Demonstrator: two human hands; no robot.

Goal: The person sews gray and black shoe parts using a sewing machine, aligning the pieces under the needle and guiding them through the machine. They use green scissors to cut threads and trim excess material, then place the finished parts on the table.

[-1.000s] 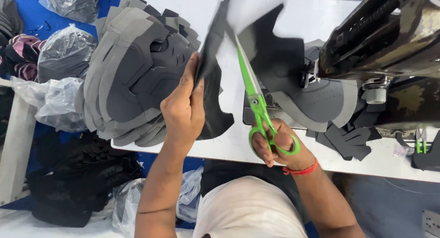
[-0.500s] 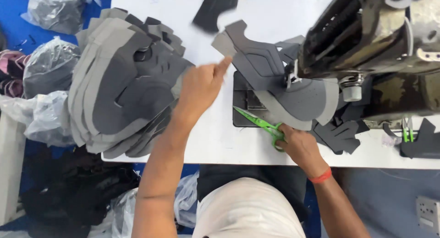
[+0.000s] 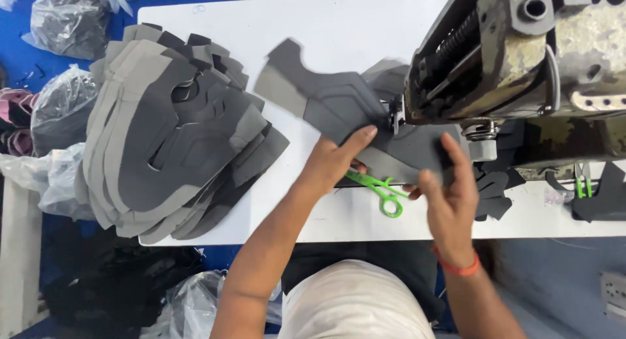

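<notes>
Centrally, a grey cut panel [image 3: 365,127] is pinned flat by both open hands, left hand [image 3: 332,163] and right hand [image 3: 450,195], beside green scissors [image 3: 378,185], a stacked panel pile [image 3: 169,137] and plastic bags [image 3: 55,107] of dark material.

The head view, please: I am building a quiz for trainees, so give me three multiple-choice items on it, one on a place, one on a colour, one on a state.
1. Where does the big stack of grey cut pieces lie?
A. on the left part of the white table
B. under the sewing machine
C. on the person's lap

2. What colour are the scissors?
A. red
B. green
C. black

3. What are the scissors doing?
A. held in the right hand
B. held in the left hand
C. lying on the table

Key: 1 A, the stack covers the left part of the white table, away from the sewing machine. 2 B, their handles and blades are bright green. 3 C, they lie flat between the left hand and right hand, which both press on the grey piece at the machine.
</notes>
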